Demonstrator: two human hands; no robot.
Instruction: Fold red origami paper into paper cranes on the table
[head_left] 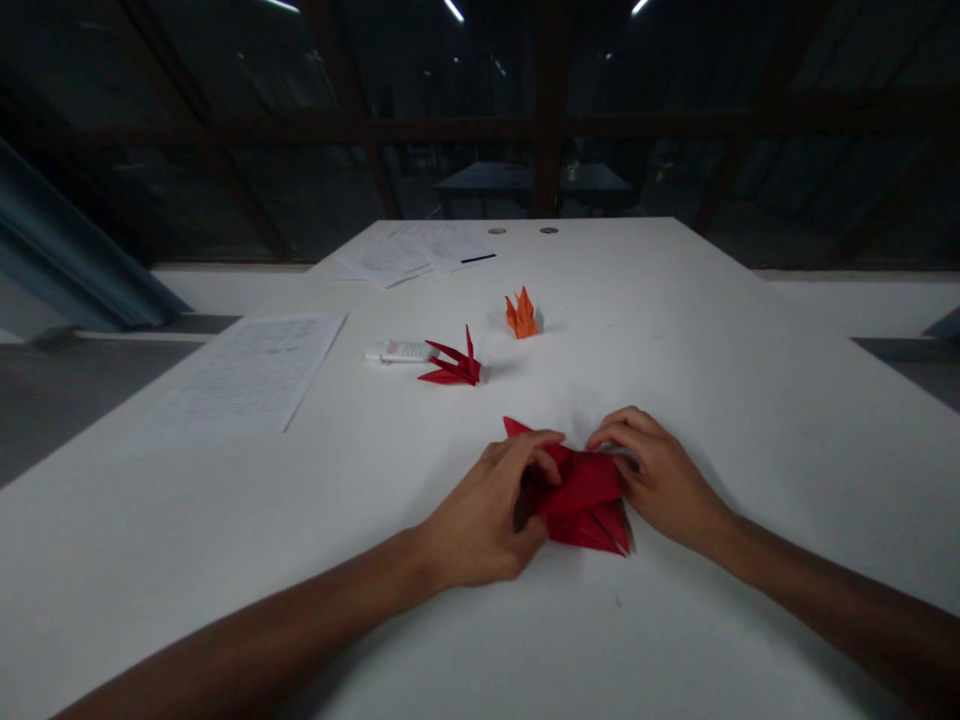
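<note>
A partly folded red paper sheet (583,497) lies on the white table (750,400) in front of me. My left hand (487,515) presses on its left side, fingers curled over the upper left corner. My right hand (654,476) pinches its upper right edge with fingertips. Both hands hold the paper flat against the table. Farther back lie a finished red origami figure (454,366) and a small orange origami figure (522,315).
A small white object (399,351) lies beside the red figure. A printed sheet (251,372) rests at the left, and more papers (416,255) sit at the far end. Two round holes (523,230) mark the table's far edge. Dark windows lie beyond.
</note>
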